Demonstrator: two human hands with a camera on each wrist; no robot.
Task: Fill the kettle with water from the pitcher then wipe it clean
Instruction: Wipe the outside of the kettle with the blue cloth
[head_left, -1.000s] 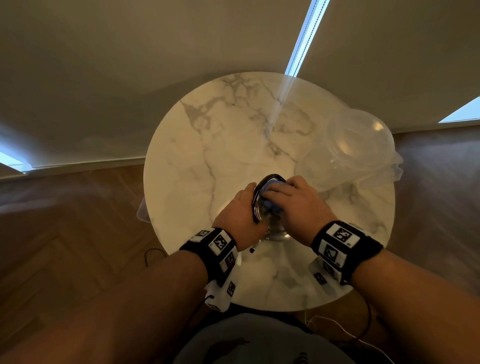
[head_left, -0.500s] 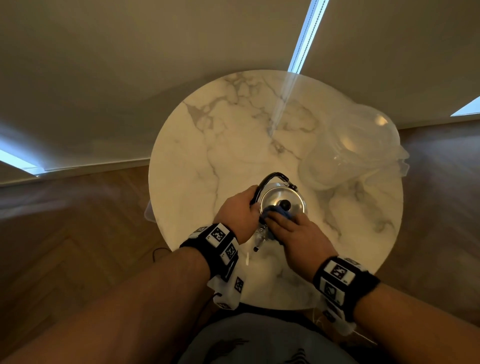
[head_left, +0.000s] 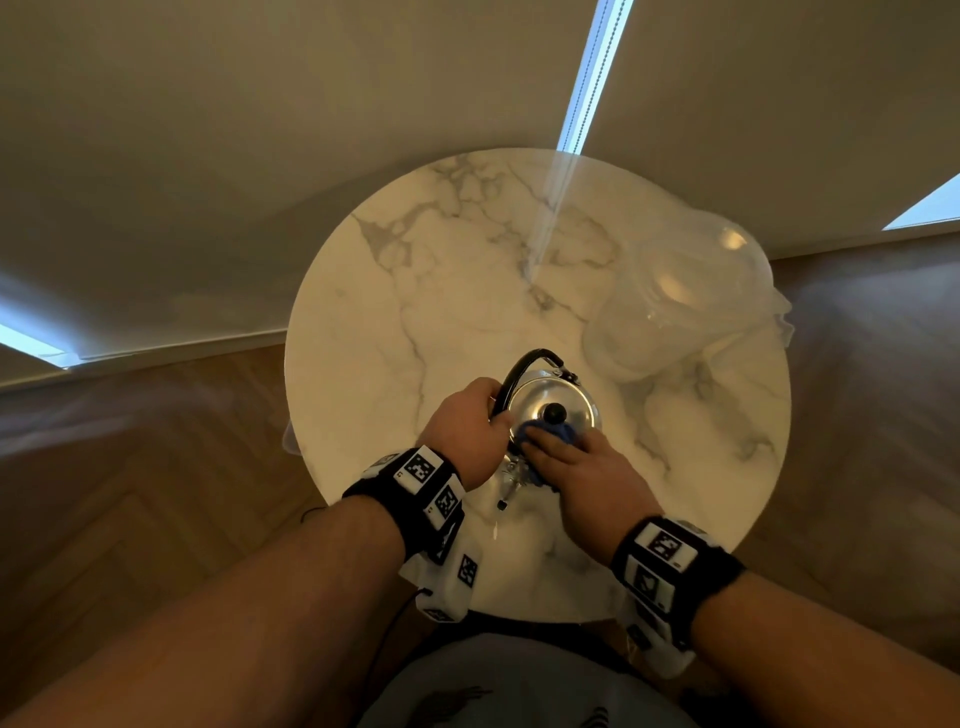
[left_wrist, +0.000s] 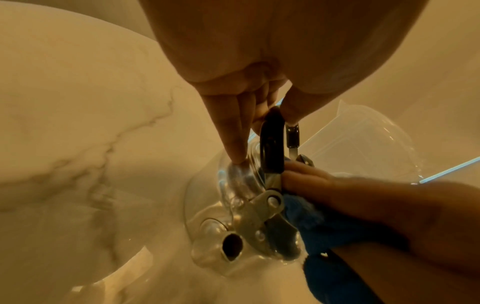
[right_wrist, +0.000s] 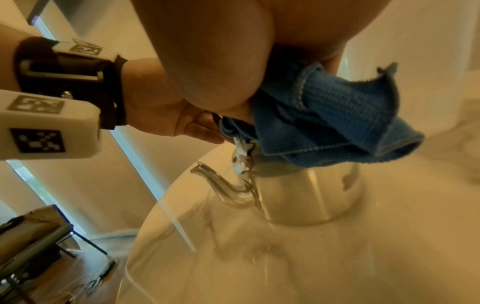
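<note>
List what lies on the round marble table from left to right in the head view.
Left hand gripping the black handle → shiny metal kettle with the blue cloth pressed on it by the right hand → clear plastic pitcher, near the marble table's right edge.

Over the last second the right hand has drawn the blue cloth from the far side of the kettle back to its near edge, just above the spout. That has uncovered the shiny lid and its black knob. The black handle, first hidden under the fingers, now shows as an arc on the left, and the left hand has shifted a little toward it.
</note>
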